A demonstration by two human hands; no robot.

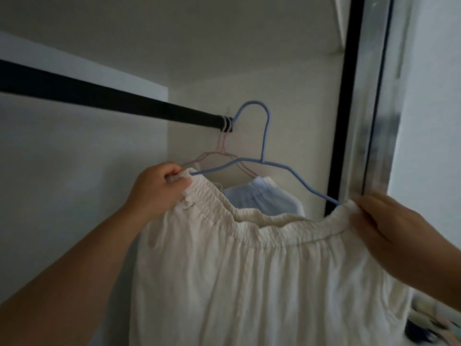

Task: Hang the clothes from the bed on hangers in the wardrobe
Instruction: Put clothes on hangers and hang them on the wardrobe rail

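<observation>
From the head camera, a cream, gathered cotton skirt with an elastic waistband [249, 270] is stretched over a thin blue wire hanger [265, 161], held up inside the wardrobe just below the black rail [99, 96]. The left hand [159, 188] pinches the waistband's left end; the right hand [389, 228] grips its right end. The skirt's hem is cut off below, and the right hand is blurred.

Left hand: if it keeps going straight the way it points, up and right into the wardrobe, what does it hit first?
Probably the thin pink wire hangers hanging at the end of the black wardrobe rail, just beyond the left hand, which pinches the cream elastic-waist garment on the blue wire hanger. Depth is unclear.
</observation>
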